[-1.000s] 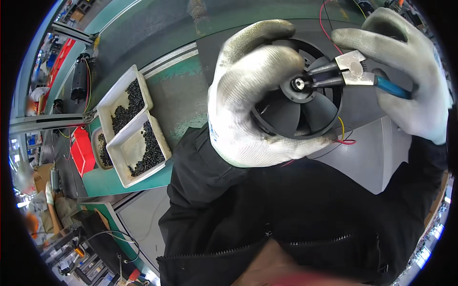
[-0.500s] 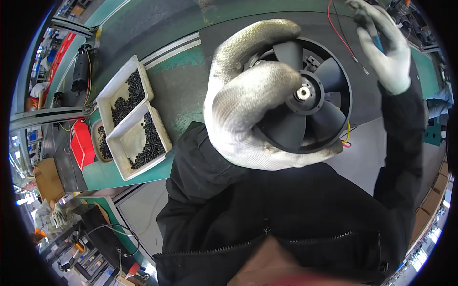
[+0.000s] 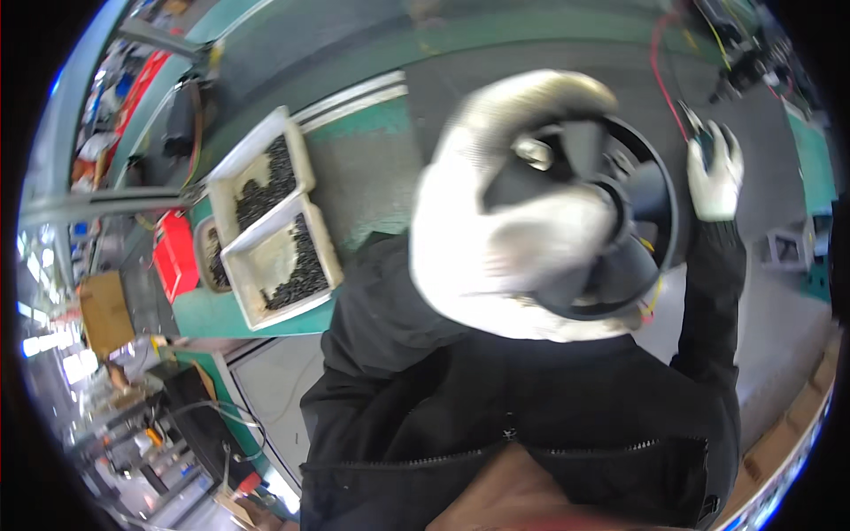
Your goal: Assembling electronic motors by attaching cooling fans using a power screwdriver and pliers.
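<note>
My left hand (image 3: 496,257), in a white glove blurred by motion, is closed around a black axial fan (image 3: 655,190). The fan's round frame and dark blades face up, and its hub is partly covered by my fingers. Off to the right, my right hand (image 3: 719,181), also gloved in white, is low over the dark mat. Between its thumb and fingers is a slim hand tool (image 3: 691,117) with a pointed metal tip; its exact kind is too small to make out. A red wire (image 3: 656,62) runs close to that tip.
Two white trays (image 3: 232,257) hold many small black parts, left of my left forearm. Beside them stand a smaller tray (image 3: 211,265) and a red bin (image 3: 174,257). A dark tool or fixture (image 3: 753,71) sits at the far right. A cardboard box (image 3: 106,310) is at the left.
My right hand has dropped away from beside the fan toward the mat and looks smaller. The fan and my left hand sit further right and lower in the picture; the whole view has shifted.
</note>
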`<state>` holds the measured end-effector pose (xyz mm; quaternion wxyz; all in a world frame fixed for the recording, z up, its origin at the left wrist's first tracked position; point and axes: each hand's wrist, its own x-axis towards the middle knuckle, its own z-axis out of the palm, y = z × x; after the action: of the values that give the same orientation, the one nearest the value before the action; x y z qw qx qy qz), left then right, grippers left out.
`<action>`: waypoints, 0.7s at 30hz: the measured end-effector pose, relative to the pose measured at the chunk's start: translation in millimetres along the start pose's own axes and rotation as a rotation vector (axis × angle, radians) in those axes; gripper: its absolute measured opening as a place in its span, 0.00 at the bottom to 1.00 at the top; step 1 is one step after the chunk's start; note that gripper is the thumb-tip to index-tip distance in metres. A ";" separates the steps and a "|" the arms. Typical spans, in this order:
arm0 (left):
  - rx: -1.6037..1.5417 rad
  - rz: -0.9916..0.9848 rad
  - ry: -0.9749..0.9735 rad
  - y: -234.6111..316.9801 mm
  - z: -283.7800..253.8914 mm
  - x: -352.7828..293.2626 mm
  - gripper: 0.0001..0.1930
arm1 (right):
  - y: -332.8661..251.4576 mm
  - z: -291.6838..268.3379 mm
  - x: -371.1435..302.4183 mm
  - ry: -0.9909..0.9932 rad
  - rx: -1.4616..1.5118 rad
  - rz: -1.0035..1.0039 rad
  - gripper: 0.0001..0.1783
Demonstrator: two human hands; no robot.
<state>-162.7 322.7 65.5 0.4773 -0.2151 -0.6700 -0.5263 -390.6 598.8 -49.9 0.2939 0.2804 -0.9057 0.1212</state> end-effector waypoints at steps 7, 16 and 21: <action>0.187 -0.076 -0.071 6.2 -9.9 19.0 0.25 | -178.6 -92.9 -5.7 -0.851 1.853 0.438 0.32; 0.603 -0.198 0.033 73.5 -11.4 -12.1 0.29 | -195.4 -17.2 64.1 -0.722 1.673 0.425 0.27; 0.966 -0.224 0.078 175.1 -130.5 -86.7 0.15 | -151.5 107.1 251.5 -0.509 0.909 -0.003 0.34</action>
<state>68.9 284.4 76.7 0.4876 0.1240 -0.8379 -0.2116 -521.0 324.6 23.9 -0.0869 0.4016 -0.8039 0.4300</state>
